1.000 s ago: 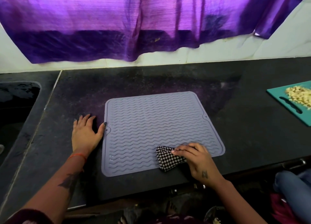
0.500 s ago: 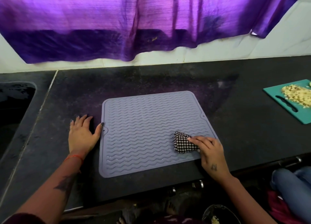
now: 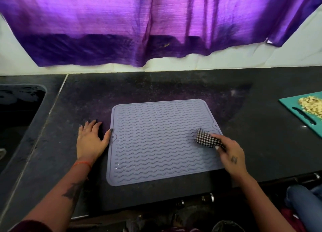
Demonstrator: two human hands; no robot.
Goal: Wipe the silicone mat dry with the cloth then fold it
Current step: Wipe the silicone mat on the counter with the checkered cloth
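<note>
Right fingers pinch the checked cloth at the mat's right edge mid-desk, left hand flat, thumb pinning the left edge; we'd wipe along the ridges, near rows still glistening.

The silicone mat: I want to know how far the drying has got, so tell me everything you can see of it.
The silicone mat is a grey-lilac rectangle with rounded corners, a raised rim and wavy ridges across its face. It looks soft and rubbery. It lies flat and unfolded on the dark counter. Small shiny patches among the ridges may be water. The left hand lies flat beside it, thumb touching its left edge. The right hand holds a checked cloth on its right side.
</note>
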